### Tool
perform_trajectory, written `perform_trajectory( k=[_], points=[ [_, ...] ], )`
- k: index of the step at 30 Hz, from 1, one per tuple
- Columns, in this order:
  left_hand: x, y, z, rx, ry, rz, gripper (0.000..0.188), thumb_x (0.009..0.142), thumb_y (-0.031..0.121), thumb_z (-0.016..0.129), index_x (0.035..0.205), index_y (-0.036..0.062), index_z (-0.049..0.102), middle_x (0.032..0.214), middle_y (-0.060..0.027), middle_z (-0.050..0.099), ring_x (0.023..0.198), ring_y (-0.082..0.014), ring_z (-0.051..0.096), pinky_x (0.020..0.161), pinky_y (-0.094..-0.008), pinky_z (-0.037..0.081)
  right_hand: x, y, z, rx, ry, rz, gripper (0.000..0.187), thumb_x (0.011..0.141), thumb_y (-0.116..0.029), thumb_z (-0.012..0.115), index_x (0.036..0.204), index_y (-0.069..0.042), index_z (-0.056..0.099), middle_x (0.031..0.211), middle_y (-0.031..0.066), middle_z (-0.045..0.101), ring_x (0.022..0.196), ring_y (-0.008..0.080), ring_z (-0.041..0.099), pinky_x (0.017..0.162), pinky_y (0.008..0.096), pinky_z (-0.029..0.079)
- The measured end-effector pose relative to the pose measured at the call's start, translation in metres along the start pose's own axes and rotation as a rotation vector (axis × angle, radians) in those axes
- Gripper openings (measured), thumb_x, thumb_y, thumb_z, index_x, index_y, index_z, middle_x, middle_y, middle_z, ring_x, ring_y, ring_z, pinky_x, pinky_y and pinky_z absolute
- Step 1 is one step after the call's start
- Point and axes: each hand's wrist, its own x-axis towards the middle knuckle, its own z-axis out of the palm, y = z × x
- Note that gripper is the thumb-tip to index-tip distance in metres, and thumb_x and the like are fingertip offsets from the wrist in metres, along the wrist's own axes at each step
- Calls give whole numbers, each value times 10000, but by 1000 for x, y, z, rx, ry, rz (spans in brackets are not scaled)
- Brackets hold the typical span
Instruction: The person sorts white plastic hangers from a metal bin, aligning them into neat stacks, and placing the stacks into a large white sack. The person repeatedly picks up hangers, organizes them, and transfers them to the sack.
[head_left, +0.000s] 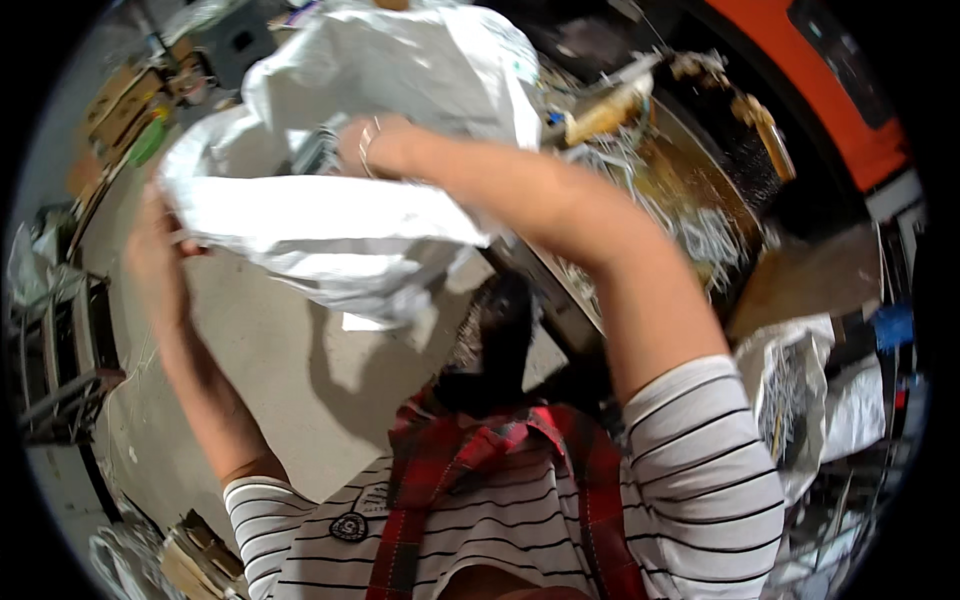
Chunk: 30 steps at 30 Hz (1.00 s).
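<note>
Above the floor (255, 335), a white sack (330, 212).
Left hand (160, 228): grip closed on its edge; right hand (353, 146), inside: grip too blurred to tell.

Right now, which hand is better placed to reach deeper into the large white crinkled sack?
Right, likely: the bare right hand is inside the large white crinkled sack; the bare left hand grips its left rim.

Two hands (157, 237) (354, 147), one large sack (320, 212), one orange panel (800, 75)
</note>
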Motion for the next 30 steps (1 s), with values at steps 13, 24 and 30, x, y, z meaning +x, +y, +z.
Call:
perform_trajectory(
  k=[13,24,30],
  points=[
    [-174,82,251,-426,-703,29,115,785,114,670,779,5,634,625,-14,578,520,-48,482,463,-177,365,-300,272,19,-236,451,405,261,819,-329,539,843,-81,617,741,149,630,684,318,605,629,421,480],
    [-207,-9,498,-736,-722,-657,295,907,310,500,900,20,554,691,-5,501,515,-68,443,431,-199,333,-407,371,210,78,-22,1069,279,816,-367,565,955,-135,632,928,167,628,839,342,607,725,427,494],
    [-207,-26,549,-742,-687,-963,210,859,178,523,987,12,514,817,-47,509,622,-122,498,496,-245,393,-347,434,313,103,-32,945,362,809,-348,575,1029,-64,531,1053,165,576,1025,337,523,828,412,457]
  ],
)
